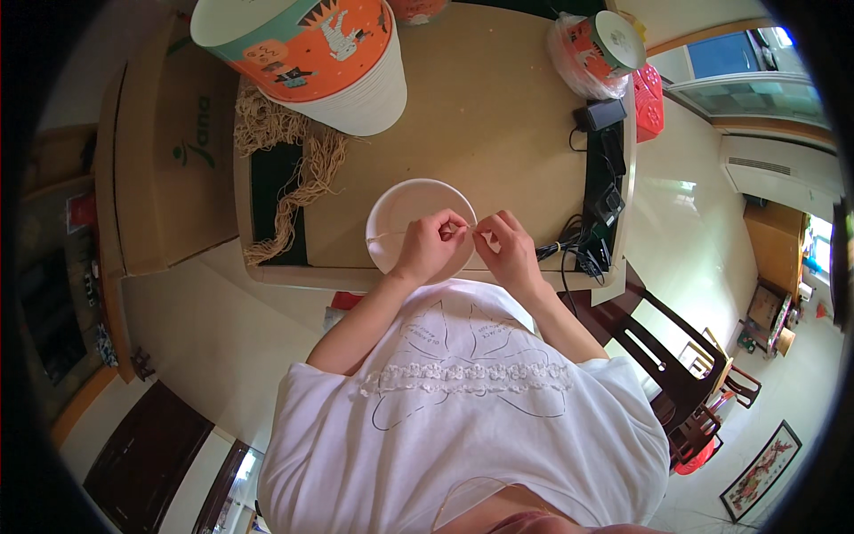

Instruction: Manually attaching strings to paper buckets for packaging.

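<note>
A white paper bucket [418,191] stands near the table's front edge, its open mouth facing up. Over it my left hand [431,242] and my right hand [505,251] meet, fingertips pinched close together. Between them runs a thin pale cord, only a bit of which shows. More of this cord [381,238] crosses the bucket's left rim toward my left hand. Loose beige twine [316,173] lies in a long tangled bundle to the left. Behind it rises a tall stack of nested paper buckets [356,98], the outermost printed orange and teal.
Brown cardboard [480,98] covers the tabletop. At its right edge lie black power adapters [605,114] and bundled cables [569,245]. A smaller printed tub [614,44] in clear plastic and a red basket [649,102] sit far right. A large carton [173,178] stands left of the table.
</note>
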Demonstrator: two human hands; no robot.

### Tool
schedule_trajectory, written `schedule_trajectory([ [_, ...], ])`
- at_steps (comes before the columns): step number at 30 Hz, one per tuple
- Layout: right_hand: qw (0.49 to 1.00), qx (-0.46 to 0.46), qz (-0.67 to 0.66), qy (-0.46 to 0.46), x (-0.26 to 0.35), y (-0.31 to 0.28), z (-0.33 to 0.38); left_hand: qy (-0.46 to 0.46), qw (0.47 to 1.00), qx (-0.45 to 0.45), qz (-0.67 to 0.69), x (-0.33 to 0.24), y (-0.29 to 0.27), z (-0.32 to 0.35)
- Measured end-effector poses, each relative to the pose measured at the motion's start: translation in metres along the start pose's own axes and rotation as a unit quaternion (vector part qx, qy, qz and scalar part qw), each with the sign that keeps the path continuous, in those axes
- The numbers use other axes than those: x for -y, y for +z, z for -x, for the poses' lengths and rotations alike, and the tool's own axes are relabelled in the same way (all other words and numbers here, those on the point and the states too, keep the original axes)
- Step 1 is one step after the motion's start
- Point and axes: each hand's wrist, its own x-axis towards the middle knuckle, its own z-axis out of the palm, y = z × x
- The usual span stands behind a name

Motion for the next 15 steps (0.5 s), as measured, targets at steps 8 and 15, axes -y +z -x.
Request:
schedule_trajectory([
  [8, 0.997, -0.056, 0.027, -0.039, -0.008, 0.006, -0.006, 0.053, 0.995, -0.027, -0.081, -0.005, -0.002, 0.003],
  [15, 0.999, -0.035, -0.013, -0.017, -0.011, 0.009, -0.015, 0.042, 0.997, -0.032, -0.057, 0.001, 0.002, 0.002],
])
